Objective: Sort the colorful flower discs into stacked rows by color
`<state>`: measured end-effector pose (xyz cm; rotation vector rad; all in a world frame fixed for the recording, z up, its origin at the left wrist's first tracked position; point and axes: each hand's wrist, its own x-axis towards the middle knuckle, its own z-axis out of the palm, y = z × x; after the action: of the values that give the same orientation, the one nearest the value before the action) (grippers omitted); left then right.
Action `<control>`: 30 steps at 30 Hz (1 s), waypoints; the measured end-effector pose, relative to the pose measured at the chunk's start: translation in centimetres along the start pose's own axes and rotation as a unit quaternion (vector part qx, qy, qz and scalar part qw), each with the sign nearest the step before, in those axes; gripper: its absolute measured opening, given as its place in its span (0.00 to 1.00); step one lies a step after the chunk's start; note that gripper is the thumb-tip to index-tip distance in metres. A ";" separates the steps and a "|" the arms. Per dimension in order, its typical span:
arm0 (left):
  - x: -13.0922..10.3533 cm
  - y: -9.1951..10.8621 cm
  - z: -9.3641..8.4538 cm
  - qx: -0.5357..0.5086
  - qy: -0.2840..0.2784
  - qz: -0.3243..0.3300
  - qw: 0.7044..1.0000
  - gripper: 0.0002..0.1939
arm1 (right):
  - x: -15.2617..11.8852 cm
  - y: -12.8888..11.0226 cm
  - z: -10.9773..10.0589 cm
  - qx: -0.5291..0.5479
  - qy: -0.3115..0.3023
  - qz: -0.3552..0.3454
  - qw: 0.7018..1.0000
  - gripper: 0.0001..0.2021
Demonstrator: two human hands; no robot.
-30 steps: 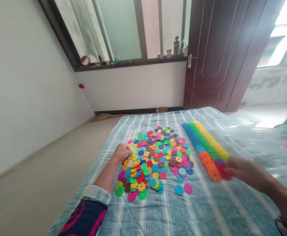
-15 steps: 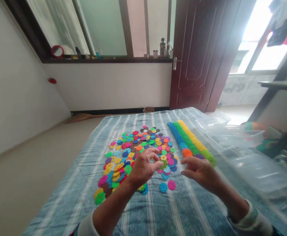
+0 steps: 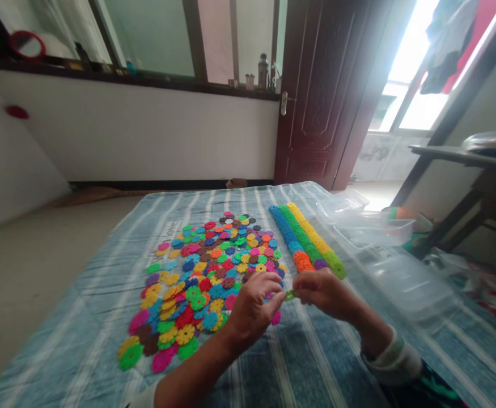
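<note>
Between my two hands is a small light-green notched disc point(image 3: 289, 294), seen nearly edge-on. My left hand point(image 3: 254, 303) pinches it from the left with thumb and finger. From the right, the fingertips of my right hand point(image 3: 322, 292) close on its other edge. A wide pile of colourful notched plastic discs point(image 3: 213, 272) spreads over the striped cloth beside and beyond my left hand. Past my right hand lie overlapping rows of discs: a blue-and-orange row point(image 3: 288, 232), a green-and-purple row point(image 3: 301, 229) and a yellow-and-lime row point(image 3: 313, 235).
The discs lie on a blue-grey striped cloth point(image 3: 307, 362). Clear plastic containers point(image 3: 413, 283) stand at the right. Behind are a dark red door point(image 3: 316, 96) and a ledge with a mirror point(image 3: 27, 45) and a flask point(image 3: 263, 71). A shelf point(image 3: 464, 156) juts in at right.
My right hand has come in to the left and meets my left hand at the light-green disc, which my left hand held alone before. The camera view has turned to the right.
</note>
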<state>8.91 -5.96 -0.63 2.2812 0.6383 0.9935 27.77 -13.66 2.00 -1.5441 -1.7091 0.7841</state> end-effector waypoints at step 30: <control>-0.3 -2.0 -0.1 0.132 -0.028 0.043 0.990 0.07 | -0.6 8.1 -8.1 -0.210 0.128 0.233 0.941 0.04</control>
<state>8.24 -4.63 -1.99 2.5775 0.6866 0.9259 39.03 -13.51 0.04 -2.2873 -1.3864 0.4187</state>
